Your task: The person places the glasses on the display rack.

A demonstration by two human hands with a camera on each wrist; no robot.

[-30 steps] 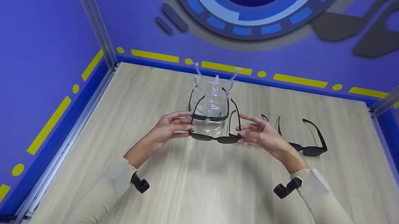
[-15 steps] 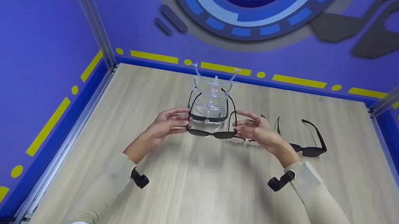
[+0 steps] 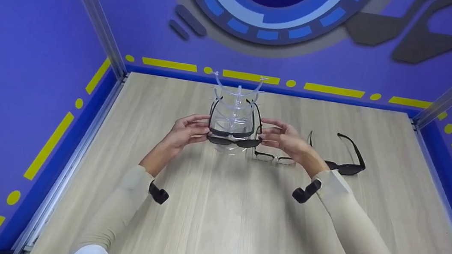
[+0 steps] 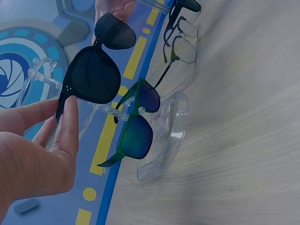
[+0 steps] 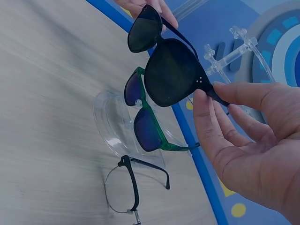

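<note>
Has brought the black sunglasses (image 5: pixel 171 75) farther forward over the bench (image 3: pixel 218 221) than a second ago, and closer to the clear plastic display stand (image 3: pixel 235 111); in the head view, has nearly closed the gap to the green-framed sunglasses (image 4: pixel 136 136) seated on a low rung. Has also uncovered more of the half-rim eyeglasses (image 5: pixel 134 187), earlier largely hidden behind the right hand (image 3: pixel 287 141). Pinches the black pair near one hinge with that hand and near the other hinge with the left hand (image 3: pixel 184 133), holding it in the air above the green-framed pair and pointing both temples toward the stand. Cannot tell whether touching the stand yet. Seems near the end of the carrying forward, judging by the closeness, and not yet at letting go.

Works over pale, lengthwise wood grain, with the half-rim eyeglasses just right of the stand and, farther right, unfolded dark sunglasses (image 3: pixel 349 169) partly behind the right arm. Faces a blue-purple far wall (image 3: pixel 311 64) bearing a round emblem (image 3: pixel 267 34) and, lower down, yellow dashes (image 3: pixel 334 90); sits between metal corner posts (image 3: pixel 91 11).
</note>
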